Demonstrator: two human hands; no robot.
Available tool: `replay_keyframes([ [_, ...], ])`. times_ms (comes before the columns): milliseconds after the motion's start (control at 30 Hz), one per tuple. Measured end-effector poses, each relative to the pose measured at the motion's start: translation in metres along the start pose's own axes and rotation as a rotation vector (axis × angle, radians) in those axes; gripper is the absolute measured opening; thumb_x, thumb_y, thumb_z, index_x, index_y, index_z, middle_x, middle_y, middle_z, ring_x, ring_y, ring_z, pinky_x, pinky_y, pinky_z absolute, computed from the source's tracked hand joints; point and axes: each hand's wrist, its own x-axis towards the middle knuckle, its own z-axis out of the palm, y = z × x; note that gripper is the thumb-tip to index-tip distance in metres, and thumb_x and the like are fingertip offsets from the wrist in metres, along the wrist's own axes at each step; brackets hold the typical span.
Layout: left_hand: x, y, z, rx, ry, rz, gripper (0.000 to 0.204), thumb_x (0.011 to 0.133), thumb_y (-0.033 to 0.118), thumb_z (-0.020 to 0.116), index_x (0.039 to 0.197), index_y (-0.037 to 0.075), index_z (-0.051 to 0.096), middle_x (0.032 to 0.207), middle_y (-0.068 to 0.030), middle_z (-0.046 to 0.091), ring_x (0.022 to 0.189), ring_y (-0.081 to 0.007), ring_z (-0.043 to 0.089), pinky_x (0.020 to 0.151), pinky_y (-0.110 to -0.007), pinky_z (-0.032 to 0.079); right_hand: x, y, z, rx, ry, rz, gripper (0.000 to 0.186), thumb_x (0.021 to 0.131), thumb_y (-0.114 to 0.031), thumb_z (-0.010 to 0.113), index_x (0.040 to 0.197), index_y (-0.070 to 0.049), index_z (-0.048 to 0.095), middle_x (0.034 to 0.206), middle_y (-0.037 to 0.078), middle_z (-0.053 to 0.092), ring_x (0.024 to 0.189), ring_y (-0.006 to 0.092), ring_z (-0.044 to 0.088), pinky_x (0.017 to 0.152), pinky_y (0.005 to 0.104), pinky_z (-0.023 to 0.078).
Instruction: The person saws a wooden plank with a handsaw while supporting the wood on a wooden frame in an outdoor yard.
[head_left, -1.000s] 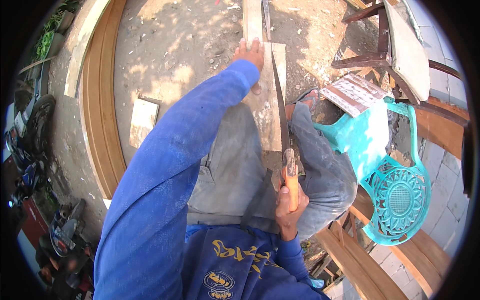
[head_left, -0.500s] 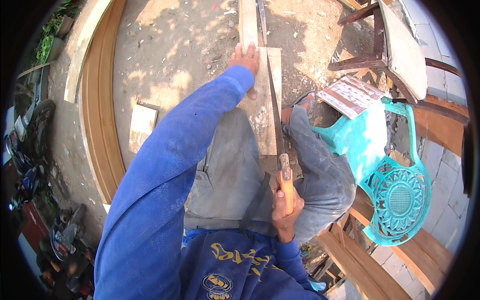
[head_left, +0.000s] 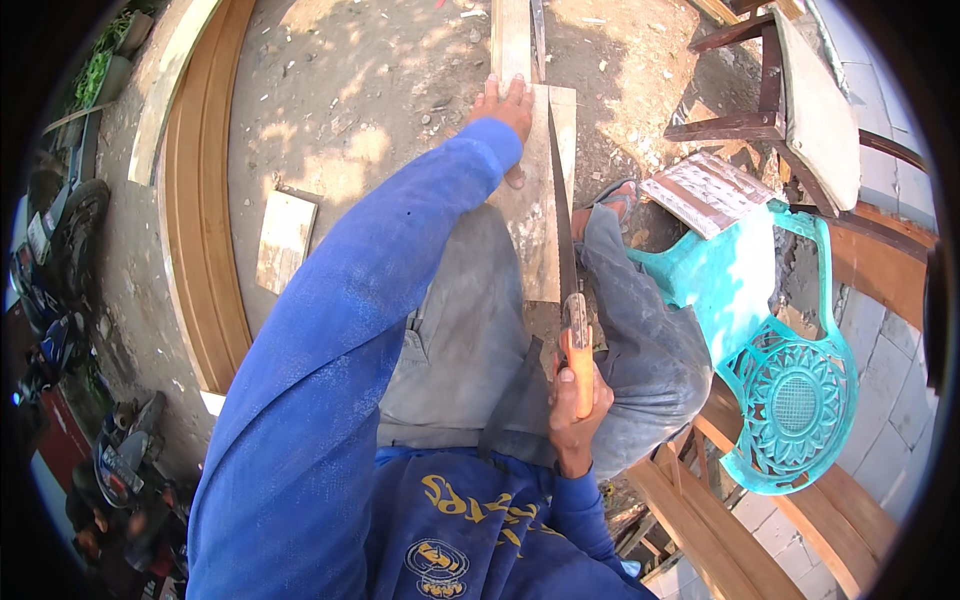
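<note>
My right hand (head_left: 580, 412) is wrapped round the orange handle (head_left: 578, 365) of a handsaw. The saw's long dark blade (head_left: 563, 215) points away from me and lies along the right part of a pale wooden board (head_left: 530, 235). Pressed flat near the board's far end is my left hand (head_left: 505, 108), fingers stretched out and thumb apart. A narrow wooden strip (head_left: 511, 40) continues beyond that hand. Whether the teeth are in a cut cannot be made out. My grey-trousered legs are either side of the board's near part.
At right stand a turquoise plastic chair (head_left: 720, 290) and a wooden chair with a pale seat (head_left: 815, 115). A whitish panel (head_left: 708, 193) leans by them. Long brown timber (head_left: 205, 200) and a small board piece (head_left: 286, 243) lie left. Motorbikes (head_left: 75, 235) are parked far left.
The view has shifted slightly, moving the board and saw a little to the right in the picture. The saw handle sits slightly farther forward. Both hands keep their holds.
</note>
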Motion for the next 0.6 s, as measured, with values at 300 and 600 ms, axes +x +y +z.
replay_keyframes([
  [300, 0.009, 0.009, 0.001, 0.045, -0.002, 0.011, 0.159, 0.046, 0.037, 0.108, 0.169, 0.004, 0.012, 0.177, -0.0180, 0.011, 0.159, -0.0529, 0.012, 0.129, -0.056, 0.026, 0.192, 0.017, 0.081, 0.062, 0.065, -0.099, 0.029, 0.101, -0.018, 0.065, 0.086, 0.007, 0.066, 0.066, 0.017, 0.061, 0.057, 0.0235, 0.056, 0.058, 0.0418, 0.044],
  [600, -0.001, 0.002, 0.005, 0.036, -0.005, -0.018, 0.157, 0.047, 0.032, 0.109, 0.169, 0.005, 0.014, 0.177, -0.0155, 0.010, 0.160, -0.0508, 0.014, 0.129, -0.057, 0.026, -0.002, 0.007, 0.000, 0.083, -0.006, 0.056, 0.029, 0.101, -0.017, 0.061, 0.113, 0.007, 0.071, 0.073, 0.015, 0.065, 0.063, 0.0234, 0.064, 0.062, 0.0393, 0.049],
])
